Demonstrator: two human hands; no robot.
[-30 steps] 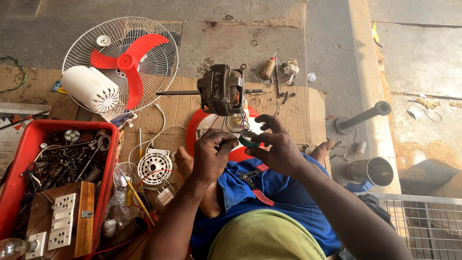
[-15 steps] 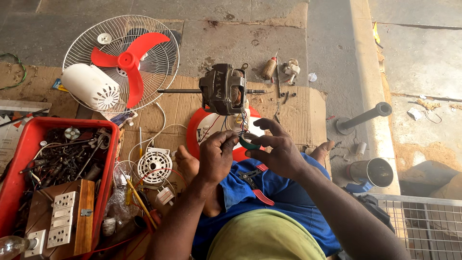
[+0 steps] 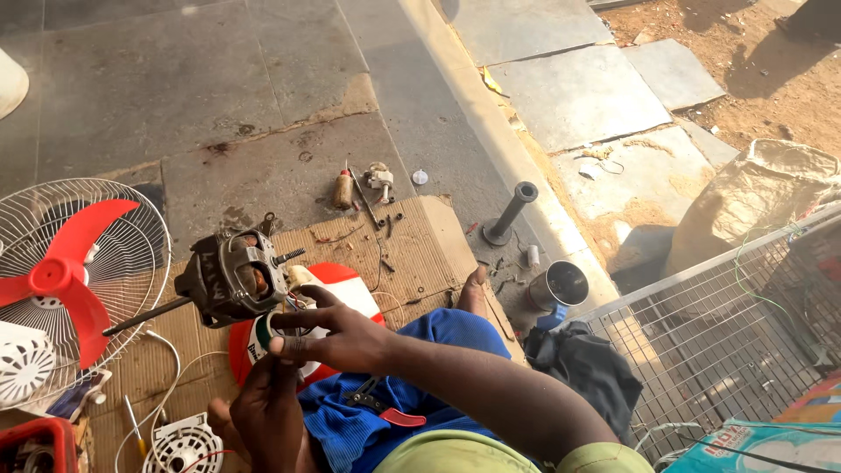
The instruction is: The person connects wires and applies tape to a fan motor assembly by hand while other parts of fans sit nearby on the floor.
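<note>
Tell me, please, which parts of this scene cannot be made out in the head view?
- What the left hand pinches: hidden behind the right hand.
- Red crate: cut off by the bottom-left corner.
- Red-bladed fan: cut by the left edge.
- Small parts beyond the cardboard: too small.
</note>
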